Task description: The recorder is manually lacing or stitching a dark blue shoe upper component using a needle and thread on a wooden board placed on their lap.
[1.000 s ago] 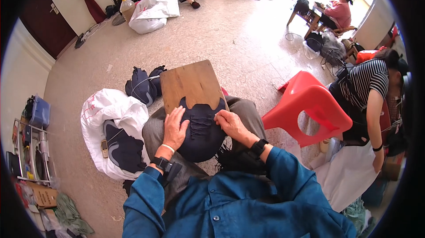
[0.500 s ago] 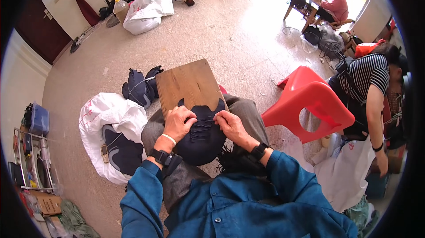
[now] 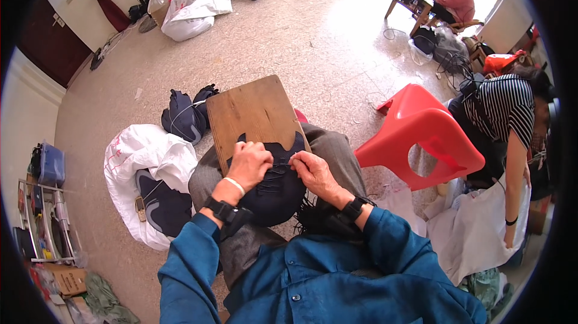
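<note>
A dark navy shoe upper point(image 3: 271, 194) lies across my lap, its top end resting on a wooden board point(image 3: 256, 110). Dark laces point(image 3: 271, 180) criss-cross its middle. My left hand point(image 3: 250, 166) is closed over the left eyelet edge of the upper, fingers curled and their tips partly hidden. On the opposite edge my right hand point(image 3: 316, 174) is closed in a pinch, thumb and forefinger on a thin lace end. Beside my right wrist hangs a bunch of dark laces point(image 3: 319, 218) over my leg.
At my left, an open white sack point(image 3: 135, 149) holds dark uppers point(image 3: 162, 203) and a small phone point(image 3: 140, 208). Tied dark uppers point(image 3: 183, 116) lie beyond it. A red plastic stool point(image 3: 415, 137) stands right, near a person in stripes point(image 3: 503, 107) handling a white sack point(image 3: 475, 227).
My left hand has turned and curled more over the upper's left edge; my right hand stays nearly in place. The person at right has reached down and taken hold of the white sack.
</note>
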A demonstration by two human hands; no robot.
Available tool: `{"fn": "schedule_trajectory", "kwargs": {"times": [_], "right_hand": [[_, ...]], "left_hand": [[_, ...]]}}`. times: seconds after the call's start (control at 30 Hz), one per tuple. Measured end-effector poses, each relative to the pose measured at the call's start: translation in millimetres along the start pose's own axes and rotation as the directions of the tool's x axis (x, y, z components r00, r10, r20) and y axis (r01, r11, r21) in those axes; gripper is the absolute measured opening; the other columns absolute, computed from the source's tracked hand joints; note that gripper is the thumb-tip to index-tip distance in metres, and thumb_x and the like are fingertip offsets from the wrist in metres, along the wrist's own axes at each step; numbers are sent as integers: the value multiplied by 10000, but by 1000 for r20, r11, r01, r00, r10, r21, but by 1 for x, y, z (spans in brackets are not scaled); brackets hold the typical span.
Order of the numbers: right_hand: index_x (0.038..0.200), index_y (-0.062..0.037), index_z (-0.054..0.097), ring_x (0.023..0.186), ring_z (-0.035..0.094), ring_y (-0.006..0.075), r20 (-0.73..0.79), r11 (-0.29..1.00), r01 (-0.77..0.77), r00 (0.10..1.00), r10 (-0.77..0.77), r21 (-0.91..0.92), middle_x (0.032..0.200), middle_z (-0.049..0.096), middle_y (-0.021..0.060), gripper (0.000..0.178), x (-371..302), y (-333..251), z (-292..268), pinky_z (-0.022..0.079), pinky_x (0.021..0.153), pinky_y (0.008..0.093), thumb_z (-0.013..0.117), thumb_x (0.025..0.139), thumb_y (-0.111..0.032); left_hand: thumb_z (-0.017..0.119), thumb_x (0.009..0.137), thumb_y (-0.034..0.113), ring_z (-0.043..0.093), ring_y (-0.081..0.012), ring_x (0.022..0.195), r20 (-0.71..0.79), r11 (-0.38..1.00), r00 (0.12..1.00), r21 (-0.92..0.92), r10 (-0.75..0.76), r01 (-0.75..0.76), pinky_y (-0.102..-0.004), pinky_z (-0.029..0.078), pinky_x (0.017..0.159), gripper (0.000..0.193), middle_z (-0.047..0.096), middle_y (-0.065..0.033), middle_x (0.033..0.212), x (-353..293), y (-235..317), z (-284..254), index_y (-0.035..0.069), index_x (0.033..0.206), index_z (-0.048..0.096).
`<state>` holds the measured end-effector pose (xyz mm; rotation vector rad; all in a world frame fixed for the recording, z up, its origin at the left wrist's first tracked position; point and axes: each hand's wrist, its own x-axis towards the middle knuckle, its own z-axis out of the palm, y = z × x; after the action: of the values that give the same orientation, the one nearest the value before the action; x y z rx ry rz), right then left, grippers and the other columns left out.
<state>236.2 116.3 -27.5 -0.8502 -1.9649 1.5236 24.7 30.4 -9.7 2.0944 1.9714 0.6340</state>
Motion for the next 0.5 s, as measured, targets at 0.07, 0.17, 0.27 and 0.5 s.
{"fn": "schedule_trajectory", "kwargs": {"times": [0.07, 0.17, 0.27, 0.5], "right_hand": [[1052, -3, 659, 824, 645, 111, 42, 998, 47, 998, -49, 33, 914, 680, 54, 136, -1, 4, 1, 539, 693, 265, 564, 1038, -100], [1051, -4, 657, 837, 652, 120, 35, 998, 69, 997, -69, 8, 925, 681, 54, 132, 1, 7, 0, 544, 707, 267, 566, 1038, -98], [994, 7, 651, 844, 703, 250, -10, 998, 58, 998, -58, -26, 875, 693, 136, 120, 0, 3, 1, 560, 774, 354, 579, 1004, -89], [1039, -4, 655, 843, 658, 123, 25, 997, 75, 997, -74, -33, 927, 685, 62, 126, 0, 8, 2, 551, 713, 273, 567, 1037, -94]], "left_hand": [[744, 808, 140, 643, -252, 966, -132, 965, 988, -258, -75, 39, -409, 424, 919, 38, 676, -49, 911, -12, -15, -4, 118, 826, 718], [763, 796, 125, 647, -263, 944, -153, 881, 952, -439, -267, 176, -417, 440, 894, 60, 687, -66, 913, -35, -20, -8, 107, 838, 725], [787, 787, 137, 626, -258, 949, -147, 934, 978, -346, -150, 92, -409, 432, 904, 92, 665, -62, 912, -41, -11, -10, 113, 864, 742], [785, 799, 154, 591, -257, 955, -105, 988, 988, -121, -113, 101, -393, 429, 890, 69, 615, -40, 903, -34, 0, -7, 122, 833, 735]]}}
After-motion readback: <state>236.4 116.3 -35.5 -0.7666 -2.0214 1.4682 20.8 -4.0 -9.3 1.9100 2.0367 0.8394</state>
